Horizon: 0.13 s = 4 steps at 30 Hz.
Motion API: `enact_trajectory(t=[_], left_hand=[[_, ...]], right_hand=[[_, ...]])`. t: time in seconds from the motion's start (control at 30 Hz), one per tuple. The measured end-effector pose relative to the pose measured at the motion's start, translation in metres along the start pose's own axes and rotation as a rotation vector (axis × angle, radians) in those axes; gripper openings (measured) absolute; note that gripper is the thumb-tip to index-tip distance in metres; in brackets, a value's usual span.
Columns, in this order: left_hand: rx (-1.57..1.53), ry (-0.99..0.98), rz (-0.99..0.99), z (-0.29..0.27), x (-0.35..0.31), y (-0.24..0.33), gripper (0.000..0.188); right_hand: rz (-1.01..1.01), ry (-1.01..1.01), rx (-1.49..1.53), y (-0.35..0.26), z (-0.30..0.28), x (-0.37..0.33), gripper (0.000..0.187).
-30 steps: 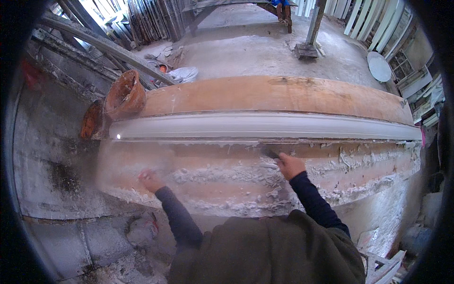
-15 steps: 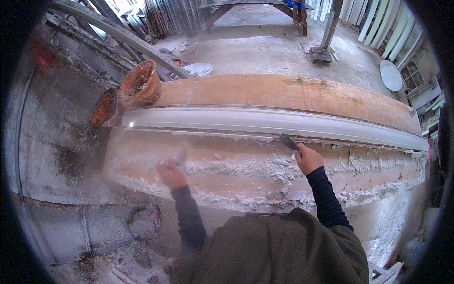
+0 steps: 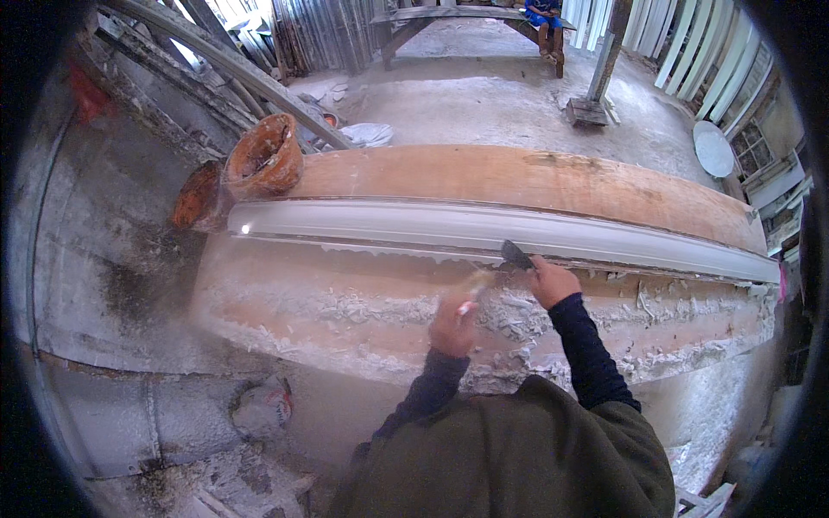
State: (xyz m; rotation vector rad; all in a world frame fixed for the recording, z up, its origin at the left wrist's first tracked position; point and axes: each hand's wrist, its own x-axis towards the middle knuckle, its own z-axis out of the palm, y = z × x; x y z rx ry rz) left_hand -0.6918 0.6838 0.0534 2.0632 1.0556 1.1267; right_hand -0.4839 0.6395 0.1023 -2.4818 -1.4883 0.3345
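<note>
A long white plaster moulding [image 3: 414,223] lies lengthwise across the wooden work board [image 3: 484,171]. My right hand [image 3: 554,283] grips a dark-bladed scraper [image 3: 516,255], whose blade meets the moulding's near edge. To its left, my left hand [image 3: 453,324] is closed round a blurred, brush-like tool [image 3: 475,285] with a pale yellowish end, pointing toward the scraper. Motion smears that tool, so its exact kind is unclear. Crumbled white plaster scraps [image 3: 509,319] lie on the board beneath both hands.
An orange, plaster-smeared bowl-like container [image 3: 263,155] stands at the board's far left corner. Beyond are a wooden post [image 3: 606,60] and a bench [image 3: 432,14] with a seated person [image 3: 544,22]. White strips [image 3: 717,52] lean along the right wall.
My left hand has swung right with its tool, close to the right hand. The scraper has shifted slightly left and its blade has turned. The whole view has dropped a little.
</note>
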Motion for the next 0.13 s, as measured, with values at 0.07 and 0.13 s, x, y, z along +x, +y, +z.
enact_trajectory(t=[0.07,0.13], left_hand=[[0.183,0.107,0.11,-0.025,-0.001,-0.041,0.008],[0.223,0.231,0.181,-0.044,0.006,-0.049,0.009]], right_hand=[[-0.018,0.038,-0.029,0.026,-0.005,-0.011,0.025],[0.054,-0.125,-0.072,0.033,-0.017,-0.01,0.027]])
